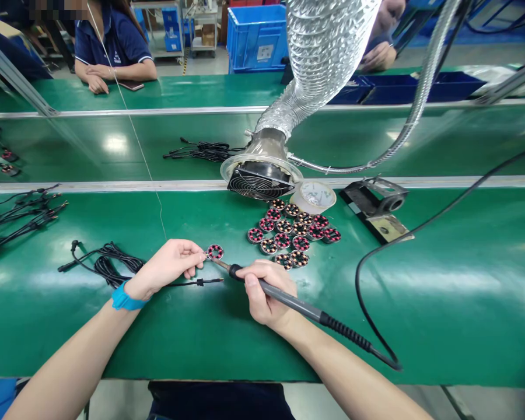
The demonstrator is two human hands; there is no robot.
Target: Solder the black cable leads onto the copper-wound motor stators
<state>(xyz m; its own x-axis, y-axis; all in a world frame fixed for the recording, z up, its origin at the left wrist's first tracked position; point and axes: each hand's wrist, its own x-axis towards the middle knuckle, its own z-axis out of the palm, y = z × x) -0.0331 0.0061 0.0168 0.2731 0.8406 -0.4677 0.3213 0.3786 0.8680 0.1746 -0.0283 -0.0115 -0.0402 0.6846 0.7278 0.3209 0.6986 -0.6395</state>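
A green workbench (455, 303) spans the view, its front edge near the wearer's body; open surface stretches right of the right forearm, while a silver duct (328, 52) hangs over the middle. Behind, a blue crate (257, 46) stands on the floor, contents hidden; dark blue trays (420, 87) sit on the far bench. A soldering iron (297, 304) slants from lower right to upper left, tip at the small ring, its black cord (357, 286) looping right. The right hand (269, 291) grips its handle like a pen. The left hand (175, 262) has thumb and fingers pressed together at the ring's left edge; whether they pinch ring or wire, I cannot tell. A coiled cable (114, 262) lies leftward. A tape roll (320, 204) touches clustered coils (284, 226). The small ring (219, 252), pink-dotted, sits between the hands, left of the cluster, face up.
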